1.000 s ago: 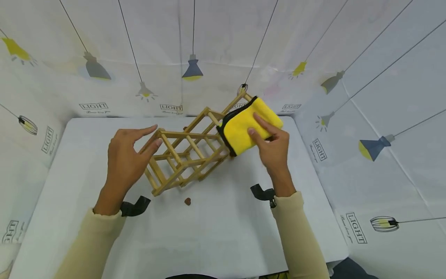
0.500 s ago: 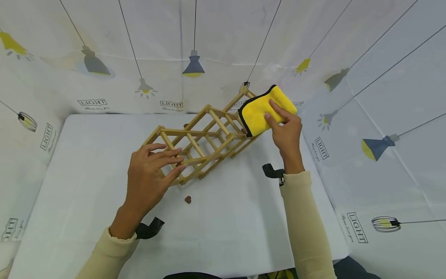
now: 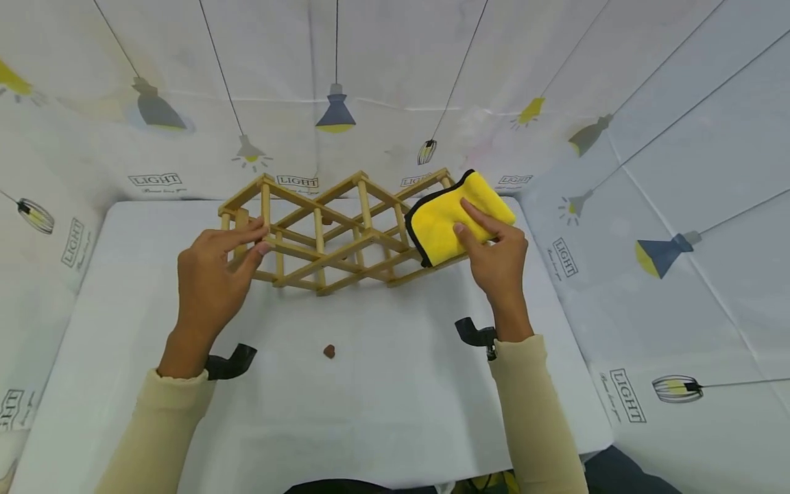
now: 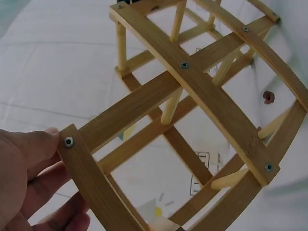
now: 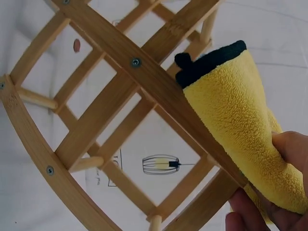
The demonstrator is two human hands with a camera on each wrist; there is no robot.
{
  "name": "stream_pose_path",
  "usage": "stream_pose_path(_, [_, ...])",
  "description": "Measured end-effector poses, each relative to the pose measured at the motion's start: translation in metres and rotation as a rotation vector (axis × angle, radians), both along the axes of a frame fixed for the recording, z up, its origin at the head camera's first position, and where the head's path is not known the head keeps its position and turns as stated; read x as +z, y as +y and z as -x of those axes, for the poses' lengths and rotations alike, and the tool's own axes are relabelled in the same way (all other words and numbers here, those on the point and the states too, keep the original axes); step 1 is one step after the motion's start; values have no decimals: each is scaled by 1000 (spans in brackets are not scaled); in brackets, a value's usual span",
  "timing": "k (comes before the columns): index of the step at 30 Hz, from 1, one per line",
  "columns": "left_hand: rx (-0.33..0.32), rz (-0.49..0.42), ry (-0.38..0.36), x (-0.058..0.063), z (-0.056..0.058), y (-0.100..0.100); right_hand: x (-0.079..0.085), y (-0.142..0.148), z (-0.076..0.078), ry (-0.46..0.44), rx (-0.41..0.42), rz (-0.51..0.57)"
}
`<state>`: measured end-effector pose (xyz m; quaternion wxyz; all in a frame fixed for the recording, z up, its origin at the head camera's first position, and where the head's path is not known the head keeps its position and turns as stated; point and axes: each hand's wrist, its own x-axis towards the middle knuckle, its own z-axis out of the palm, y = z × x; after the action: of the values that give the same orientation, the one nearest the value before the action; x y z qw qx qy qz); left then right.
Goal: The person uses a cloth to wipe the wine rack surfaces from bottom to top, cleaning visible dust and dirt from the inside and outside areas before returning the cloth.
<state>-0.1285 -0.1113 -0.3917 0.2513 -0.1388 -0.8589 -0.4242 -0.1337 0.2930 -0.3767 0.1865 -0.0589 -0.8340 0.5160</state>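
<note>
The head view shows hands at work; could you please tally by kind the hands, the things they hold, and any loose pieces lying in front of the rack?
Hands: 2, left hand and right hand
Wooden rack: 1
Yellow cloth: 1
Brown piece: 1
Total: 5

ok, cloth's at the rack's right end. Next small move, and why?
Probably draw the yellow cloth along the slat it appears to lie against, toward the middle of the wooden lattice rack. The right hand pinches the cloth at that slat, and the left hand grips the rack's opposite end, which should steady it against the rubbing.
</note>
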Motion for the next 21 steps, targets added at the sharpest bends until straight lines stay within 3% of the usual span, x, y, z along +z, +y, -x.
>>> stream_pose_path(5, [24, -90, -20, -7, 16, -6, 0, -3, -10, 0, 42, 26])
stream_pose_path(9, [12, -168, -36, -14, 24, -2, 1, 6, -15, 133, 62, 263])
stream_pose_path(11, [0, -210, -40, -17, 26, 1, 0, 12, -18, 235, 27, 391])
stream_pose_path(13, [-2, -248, -43, -20, 27, 3, -2, 17, -21, 301, -11, 447])
stream_pose_path(16, [7, -281, -29, -21, 27, 7, -11, 20, -24, 283, -40, 397])
stream_pose_path(21, [-3, -308, 13, -15, 26, 13, -38, 25, -30, 142, -43, 284])
